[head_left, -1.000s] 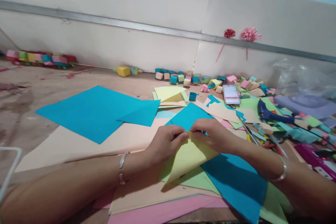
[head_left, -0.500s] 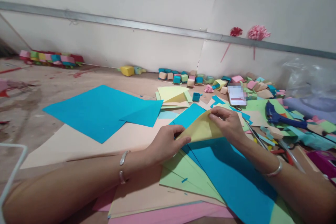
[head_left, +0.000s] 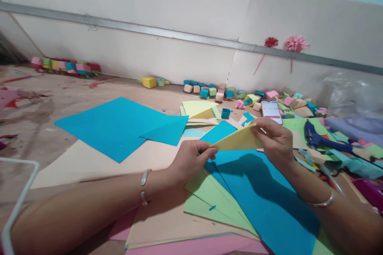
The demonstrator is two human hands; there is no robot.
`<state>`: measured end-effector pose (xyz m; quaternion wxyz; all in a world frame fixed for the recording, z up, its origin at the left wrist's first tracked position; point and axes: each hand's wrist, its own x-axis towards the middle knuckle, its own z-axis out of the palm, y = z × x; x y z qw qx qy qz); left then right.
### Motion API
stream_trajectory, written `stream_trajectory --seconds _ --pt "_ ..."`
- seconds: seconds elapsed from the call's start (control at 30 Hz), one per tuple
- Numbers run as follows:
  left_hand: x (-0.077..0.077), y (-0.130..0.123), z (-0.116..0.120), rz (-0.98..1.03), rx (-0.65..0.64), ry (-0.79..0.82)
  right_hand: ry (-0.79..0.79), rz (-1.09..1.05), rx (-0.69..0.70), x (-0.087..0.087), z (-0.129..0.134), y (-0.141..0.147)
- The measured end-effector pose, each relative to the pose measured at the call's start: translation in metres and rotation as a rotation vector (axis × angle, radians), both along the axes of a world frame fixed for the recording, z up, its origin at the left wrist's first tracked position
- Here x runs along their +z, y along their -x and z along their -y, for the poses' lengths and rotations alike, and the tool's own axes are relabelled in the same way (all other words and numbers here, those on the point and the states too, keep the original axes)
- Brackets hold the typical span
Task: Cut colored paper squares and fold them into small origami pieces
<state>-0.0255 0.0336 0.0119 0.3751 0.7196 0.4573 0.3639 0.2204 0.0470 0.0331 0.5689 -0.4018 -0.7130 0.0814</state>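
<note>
1. Left of centre, I see a flat bright-blue paper sheet (head_left: 110, 127).
2. Mid-frame, the left hand (head_left: 191, 160) pinches one corner of a pale-yellow paper piece (head_left: 240, 141), possibly folded.
3. Right of centre, the right hand (head_left: 275, 140) pinches its other end.

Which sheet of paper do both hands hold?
The yellow sheet pinched between the left hand and right hand. The yellow paper farther back, the leftmost blue sheet and the green sheet are held by neither.

The left hand (head_left: 191, 160) and right hand (head_left: 274, 142) pinch yellow paper (head_left: 239, 140) (at opposite ends); a blue sheet (head_left: 269, 203) lies beneath.
</note>
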Motion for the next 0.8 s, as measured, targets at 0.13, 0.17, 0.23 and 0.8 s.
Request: stream_trajectory --seconds 0.13,0.17,0.23,0.8 --pt "0.0 0.0 -0.003 0.011 -0.004 -0.095 -0.012 0.036 0.004 0.005 0.002 0.001" --pt "0.0 0.0 -0.003 0.005 0.0 -0.091 -0.003 0.053 -0.024 0.006 0.002 0.001" --pt "0.0 0.0 -0.002 -0.003 0.009 -0.046 0.029 0.114 -0.092 0.007 0.002 0.003" --pt "-0.003 -0.003 -0.003 0.07 0.004 0.313 0.215 0.367 -0.163 -0.015 -0.012 0.007"
